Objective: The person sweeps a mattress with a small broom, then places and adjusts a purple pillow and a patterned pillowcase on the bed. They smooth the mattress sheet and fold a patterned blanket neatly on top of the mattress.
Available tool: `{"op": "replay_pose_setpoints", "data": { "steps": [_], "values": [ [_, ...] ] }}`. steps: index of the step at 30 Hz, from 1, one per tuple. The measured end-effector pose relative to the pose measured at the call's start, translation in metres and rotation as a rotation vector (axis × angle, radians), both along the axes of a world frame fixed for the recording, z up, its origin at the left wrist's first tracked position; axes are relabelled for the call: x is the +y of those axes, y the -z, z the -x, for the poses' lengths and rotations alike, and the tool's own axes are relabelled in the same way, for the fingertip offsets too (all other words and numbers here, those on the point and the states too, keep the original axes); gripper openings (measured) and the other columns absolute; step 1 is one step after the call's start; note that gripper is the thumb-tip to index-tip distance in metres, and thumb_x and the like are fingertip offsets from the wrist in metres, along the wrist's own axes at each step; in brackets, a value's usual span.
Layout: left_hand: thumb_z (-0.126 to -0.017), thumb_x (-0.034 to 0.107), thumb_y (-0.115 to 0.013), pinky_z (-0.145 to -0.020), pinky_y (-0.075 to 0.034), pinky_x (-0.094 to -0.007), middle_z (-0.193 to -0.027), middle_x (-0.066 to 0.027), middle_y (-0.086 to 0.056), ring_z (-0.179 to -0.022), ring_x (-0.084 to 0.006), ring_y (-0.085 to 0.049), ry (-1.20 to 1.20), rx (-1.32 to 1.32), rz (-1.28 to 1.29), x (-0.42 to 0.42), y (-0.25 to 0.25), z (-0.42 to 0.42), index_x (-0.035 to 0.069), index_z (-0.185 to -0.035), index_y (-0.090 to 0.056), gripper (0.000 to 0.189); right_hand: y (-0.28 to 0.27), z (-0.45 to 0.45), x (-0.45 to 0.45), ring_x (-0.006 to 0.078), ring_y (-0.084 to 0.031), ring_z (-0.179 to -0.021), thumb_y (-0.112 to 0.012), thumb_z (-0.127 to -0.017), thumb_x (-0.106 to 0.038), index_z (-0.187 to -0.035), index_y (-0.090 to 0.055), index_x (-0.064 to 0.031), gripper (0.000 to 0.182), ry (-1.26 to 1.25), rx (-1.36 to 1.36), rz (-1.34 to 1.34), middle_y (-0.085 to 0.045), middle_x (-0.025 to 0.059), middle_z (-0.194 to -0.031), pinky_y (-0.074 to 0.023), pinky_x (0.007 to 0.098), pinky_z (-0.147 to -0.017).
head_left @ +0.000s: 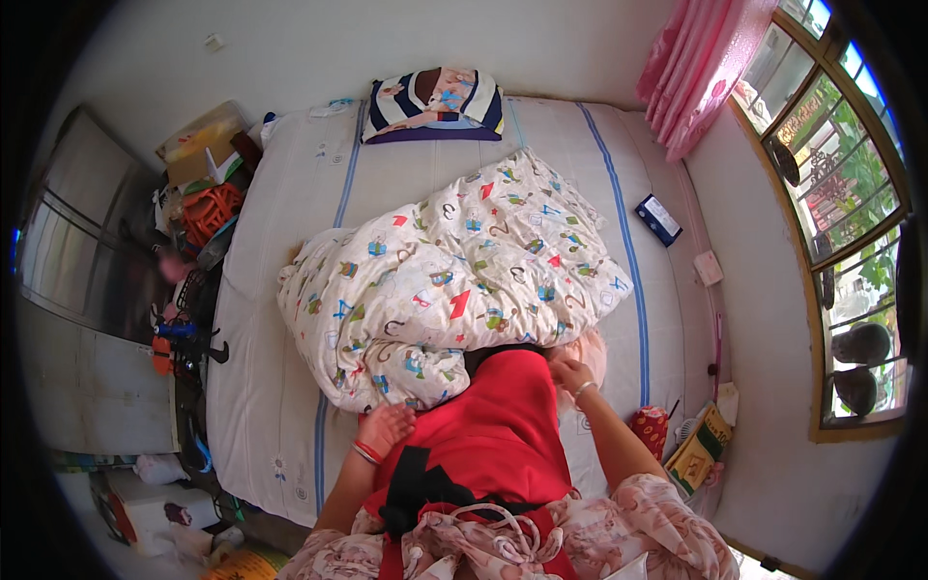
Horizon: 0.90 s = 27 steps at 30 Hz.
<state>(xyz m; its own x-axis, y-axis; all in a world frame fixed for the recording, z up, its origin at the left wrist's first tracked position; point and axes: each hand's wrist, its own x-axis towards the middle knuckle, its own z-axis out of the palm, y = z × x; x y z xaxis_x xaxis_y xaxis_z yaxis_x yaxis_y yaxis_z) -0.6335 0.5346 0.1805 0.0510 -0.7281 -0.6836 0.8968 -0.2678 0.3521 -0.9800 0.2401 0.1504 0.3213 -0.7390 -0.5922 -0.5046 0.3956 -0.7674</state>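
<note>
A crumpled white quilt (464, 268) printed with numbers and cartoon figures lies bunched on the bed (268, 348), right in front of me. My left hand (388, 429), with a red band at the wrist, is at the quilt's near left edge beside my red apron (486, 428). Its fingers are loosely bent, and no object shows in them. On the other side, my right hand (573, 375) touches a peach-coloured cloth (593, 355) by the quilt's near edge. Its fingertips are partly hidden, so a grip on the cloth cannot be made out.
A striped, flowered pillow (435, 105) lies at the bed's far end. Along the right side are a dark blue packet (658, 220), a red patterned container (649, 428) and a yellow bag (699, 446). Boxes and an orange plastic item (210, 210) crowd the left side. A window (834, 181) is at right.
</note>
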Motion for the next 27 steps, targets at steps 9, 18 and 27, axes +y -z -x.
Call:
{"op": "replay_pose_setpoints", "data": {
  "steps": [9,18,27],
  "values": [
    [-0.084,0.049,-0.050,-0.098,-0.036,-0.0473,-0.125,-0.0269,-0.040,-0.116,-0.0371,-0.042,-0.183,0.352,-0.299,-0.049,0.050,0.047,-0.004,-0.125,-0.033,0.069,0.050,-0.045,-0.049,0.0328,-0.054,-0.103,-0.057,-0.080,-0.045,-0.122,-0.038,0.0030,0.066,0.360,-0.453,-0.913,-0.051,0.0220,-0.117,-0.0422,0.0446,-0.092],
    [-0.078,0.036,-0.060,-0.094,-0.034,-0.0409,-0.119,-0.0006,-0.049,-0.111,-0.0224,-0.044,-0.458,-0.041,-0.462,-0.070,0.083,0.059,0.019,-0.117,-0.049,0.044,0.068,-0.139,-0.041,0.0283,-0.048,-0.105,-0.058,-0.077,-0.051,-0.120,-0.047,-0.0212,0.053,0.760,-0.606,-0.836,-0.050,0.0088,-0.117,-0.0307,0.0533,-0.094],
    [-0.083,0.045,-0.052,-0.081,-0.046,-0.0389,-0.108,-0.0142,-0.057,-0.102,-0.0275,-0.053,-0.485,-0.416,-0.597,-0.060,0.073,-0.023,0.000,-0.114,-0.054,0.054,-0.048,-0.205,-0.115,0.0319,-0.059,-0.089,-0.046,-0.089,-0.029,-0.104,-0.053,-0.0062,0.028,0.490,-1.190,-0.605,-0.060,0.0139,-0.094,-0.0459,0.0490,-0.081]
  ]
}}
